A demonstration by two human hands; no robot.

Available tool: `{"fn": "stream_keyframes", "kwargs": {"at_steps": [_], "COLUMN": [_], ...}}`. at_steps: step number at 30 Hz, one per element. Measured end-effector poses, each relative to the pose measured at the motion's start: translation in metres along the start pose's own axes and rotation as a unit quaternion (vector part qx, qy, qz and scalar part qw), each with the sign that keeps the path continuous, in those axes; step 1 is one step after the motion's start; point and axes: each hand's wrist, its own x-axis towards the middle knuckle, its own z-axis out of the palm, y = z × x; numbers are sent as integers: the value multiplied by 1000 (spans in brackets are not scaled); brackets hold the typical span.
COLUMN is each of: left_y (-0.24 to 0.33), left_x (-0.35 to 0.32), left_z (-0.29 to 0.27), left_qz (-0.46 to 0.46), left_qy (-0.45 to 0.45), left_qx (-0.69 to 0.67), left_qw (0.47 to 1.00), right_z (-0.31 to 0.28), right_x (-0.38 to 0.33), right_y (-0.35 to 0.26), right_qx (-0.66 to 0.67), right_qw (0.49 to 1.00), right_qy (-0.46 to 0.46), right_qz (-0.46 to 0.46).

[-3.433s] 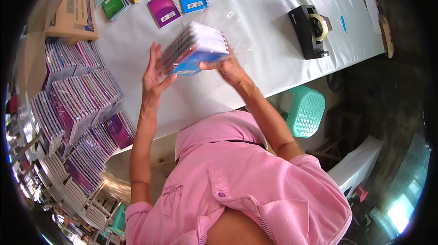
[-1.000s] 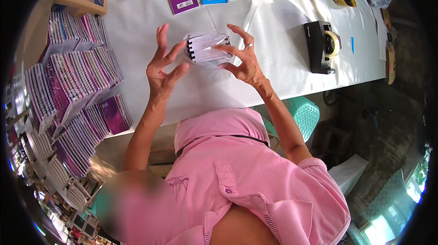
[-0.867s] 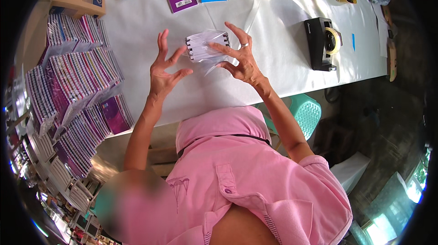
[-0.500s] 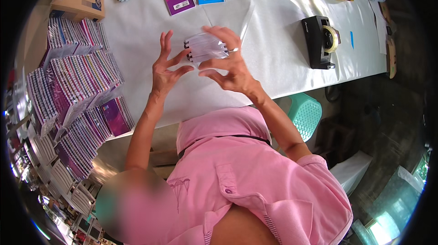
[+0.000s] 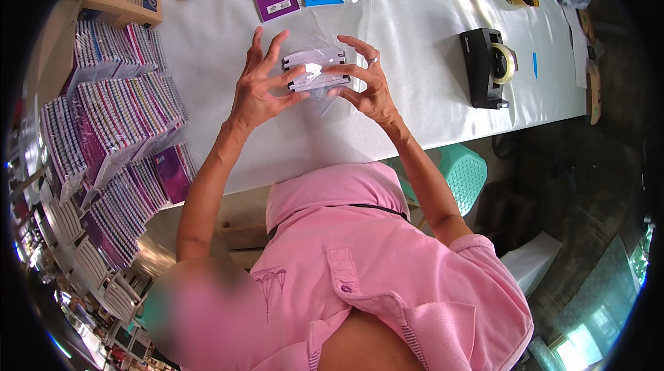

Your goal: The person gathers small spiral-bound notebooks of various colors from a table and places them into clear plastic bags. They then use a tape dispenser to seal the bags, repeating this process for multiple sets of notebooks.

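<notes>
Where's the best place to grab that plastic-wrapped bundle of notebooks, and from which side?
Probably by its two short ends, left hand coming from the left, right hand from the right. The bundle lies wider than deep, page edges up, so the ends should give opposed holds; the clear plastic sticks out loosely, so gripping that looks less secure.

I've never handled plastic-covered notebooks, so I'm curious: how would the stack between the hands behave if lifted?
The stack would probably feel slippery, since glossy clear plastic covers it. It may be heavyish for its size, being closely layered paper. The plastic itself is likely floppy, judging by its creases and loose edges.
</notes>
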Motion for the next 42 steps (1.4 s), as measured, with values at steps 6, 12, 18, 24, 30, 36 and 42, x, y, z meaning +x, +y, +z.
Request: {"fn": "stream_keyframes", "kwargs": {"at_steps": [6, 12, 18, 24, 30, 36, 42], "left_y": [4, -1, 15, -4, 6, 32, 16], "left_x": [4, 13, 29, 42, 28, 5, -33], "left_z": [-2, -2, 1, -16, -9, 2, 7], "left_qz": [5, -15, -146, -352, -336, -314, -93], "left_qy": [5, -4, 65, -190, -141, 7, 34], "left_qx": [56, 6, -176, -412, -406, -419, -150], "left_qw": [998, 1000, 971, 819, 838, 852, 984], "right_z": [-4, -8, -14, -20, -27, -5, -5], "right_x": [15, 32, 51, 56, 12, -9, -1], "right_y": [-14, -14, -20, -16, -13, -2, -4], "right_qx": [3, -67, 94, 106, 159, 95, 103], "right_qw": [1000, 997, 986, 977, 983, 993, 993], "right_qy": [5, -3, -32, -99, -60, -18, -22], "right_qz": [19, -30, 137, 157, 74, 64, 59]}}
